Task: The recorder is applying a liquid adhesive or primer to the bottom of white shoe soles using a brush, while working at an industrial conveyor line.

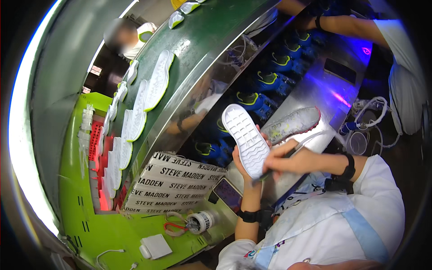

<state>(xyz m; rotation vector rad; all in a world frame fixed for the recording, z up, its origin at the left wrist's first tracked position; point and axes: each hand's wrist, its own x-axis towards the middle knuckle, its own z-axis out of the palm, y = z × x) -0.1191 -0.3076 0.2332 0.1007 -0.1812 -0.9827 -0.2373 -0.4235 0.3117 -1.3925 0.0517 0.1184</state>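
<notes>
A white shoe sole (244, 137) with a gridded and wavy inner face is held tilted up in my left hand (239, 165), its fingers wrapped round the sole's edges. My right hand (292, 163) is closed at the lower end of the sole. A slim tool (302, 143) with a pale tube runs through its fingers; its working tip is mostly hidden, so I cannot tell its exact kind. Just beyond my hands, a worn grey shoe sole (292, 123) with a red edge lies on the metal ledge (321, 96).
White soles with yellow-green edges (137, 105) line the green conveyor (198, 31). Blue shoes (252, 100) fill the dark channel beside it. Phones (339, 71), a plastic cup with tubing (357, 141), a printed box (173, 184) and a tape roll (200, 222) surround me. A co-worker's arm (348, 27) reaches in at upper right.
</notes>
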